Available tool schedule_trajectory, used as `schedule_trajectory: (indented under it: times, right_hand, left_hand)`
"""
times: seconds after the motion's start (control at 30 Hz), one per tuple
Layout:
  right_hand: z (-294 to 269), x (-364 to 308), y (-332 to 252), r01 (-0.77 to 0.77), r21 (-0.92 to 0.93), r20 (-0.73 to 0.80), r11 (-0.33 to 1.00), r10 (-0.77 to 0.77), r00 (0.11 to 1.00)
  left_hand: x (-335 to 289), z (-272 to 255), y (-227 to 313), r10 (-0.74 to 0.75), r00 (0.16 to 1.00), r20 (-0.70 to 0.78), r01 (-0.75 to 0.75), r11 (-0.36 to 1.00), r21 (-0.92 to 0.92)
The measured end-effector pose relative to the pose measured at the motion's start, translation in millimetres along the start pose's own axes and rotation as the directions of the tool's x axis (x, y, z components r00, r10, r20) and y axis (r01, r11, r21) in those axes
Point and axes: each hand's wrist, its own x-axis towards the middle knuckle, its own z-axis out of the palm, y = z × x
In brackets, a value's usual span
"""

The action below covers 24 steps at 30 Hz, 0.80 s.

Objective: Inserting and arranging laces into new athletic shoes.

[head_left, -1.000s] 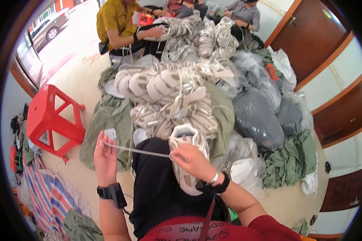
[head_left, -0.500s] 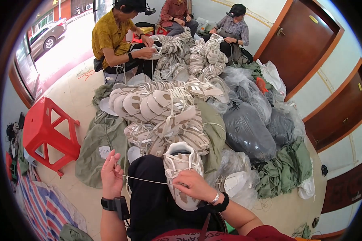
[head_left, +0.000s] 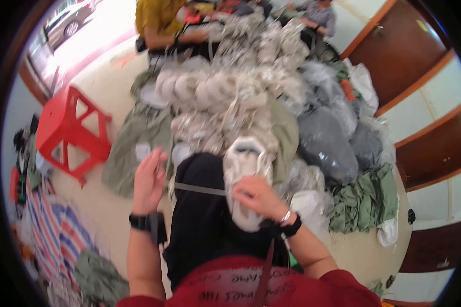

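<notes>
A beige and white sneaker [head_left: 247, 162] rests on my lap, its collar pointing away from me. From it a pale shoelace [head_left: 200, 189] stretches left across my dark trousers toward my left hand. My left hand [head_left: 151, 180] is raised beside my left knee, its fingers closed in a pinch on the lace's end; blur hides the fine detail. Over the front part of the sneaker lies my right hand [head_left: 258, 196], thumb and forefinger closed where the lace meets the shoe. Just beyond my knees a large heap of similar sneakers [head_left: 205, 92] covers the floor.
A red plastic stool [head_left: 71, 133] stands at the left, near green cloth [head_left: 138, 148]. Dark stuffed bags [head_left: 325, 143] and clear plastic lie to the right, before brown doors [head_left: 394, 48]. Several people sit beyond the heap, one in a yellow shirt [head_left: 159, 23].
The view has tilted downward, so the scene sits higher and the people's heads are cut off. Both hands keep nearly the same pose, with the lace still stretched between them.
</notes>
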Motion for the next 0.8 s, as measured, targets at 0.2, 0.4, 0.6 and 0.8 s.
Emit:
schedule_trajectory:
  times: [0.2, 0.4, 0.6, 0.8]
  right_hand:
    - [-12.1, 1.2, -0.8, -0.125, 0.016, 0.049, 0.992, 0.125, 0.991]
    - [-6.0, -0.8, -4.5, -0.123, -0.047, 0.081, 0.991, 0.126, 0.989]
    - [-4.0, -2.2, 0.4, -0.108, -0.072, 0.039, 0.992, 0.111, 0.993]
    - [-7.5, 2.1, 5.8, -0.114, -0.037, 0.037, 0.993, 0.116, 0.993]
  left_hand:
    - [3.3, 48.4, -21.5, -0.019, 0.986, 0.166, -0.056, 0.897, 0.438]
    - [8.7, 75.5, -65.1, 0.065, 0.887, 0.458, -0.401, 0.601, 0.691]
    - [10.8, 97.5, -79.1, 0.094, 0.788, 0.608, -0.611, 0.227, 0.758]
    - [18.7, 107.9, -86.1, 0.016, 0.801, 0.598, -0.599, 0.009, 0.801]
